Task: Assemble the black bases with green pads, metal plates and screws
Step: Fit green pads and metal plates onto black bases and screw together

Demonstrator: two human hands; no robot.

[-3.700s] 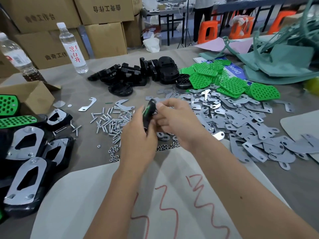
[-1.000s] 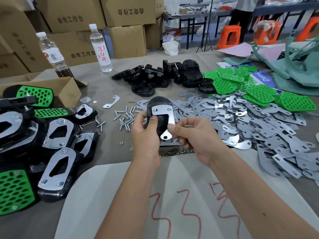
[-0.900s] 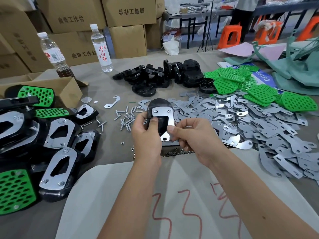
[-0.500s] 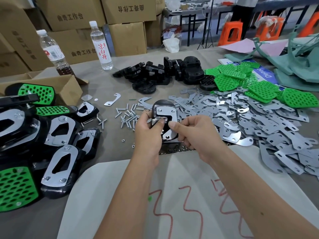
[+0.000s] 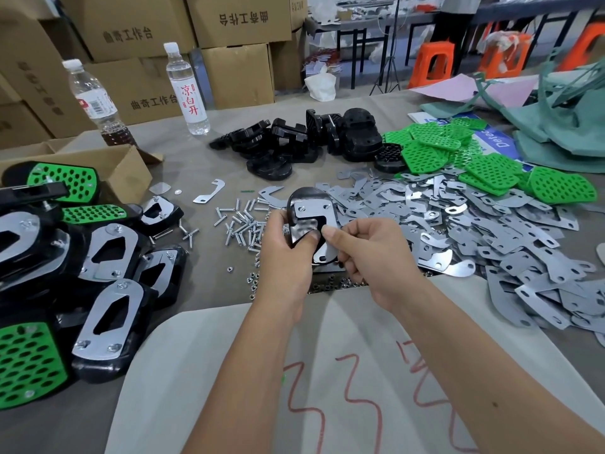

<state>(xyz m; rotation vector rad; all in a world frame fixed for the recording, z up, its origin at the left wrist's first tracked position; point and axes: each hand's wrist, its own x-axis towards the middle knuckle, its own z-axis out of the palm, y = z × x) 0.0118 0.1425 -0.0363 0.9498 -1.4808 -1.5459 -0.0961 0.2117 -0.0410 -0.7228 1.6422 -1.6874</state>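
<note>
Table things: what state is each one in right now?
Black base: held upright in left hand.
Metal plate: lying on the base, pinched by right hand.
Screws: loose, scattered.
Water bottle: upright, capped.
Cardboard box: open.

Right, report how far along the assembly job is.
Done: finished bases with plates screwed on lie piled at the left. In hand: the left hand holds a black base while the right hand seats a metal plate on it, unscrewed. Left: loose screws, plate heap, green pads, bare bases.
</note>
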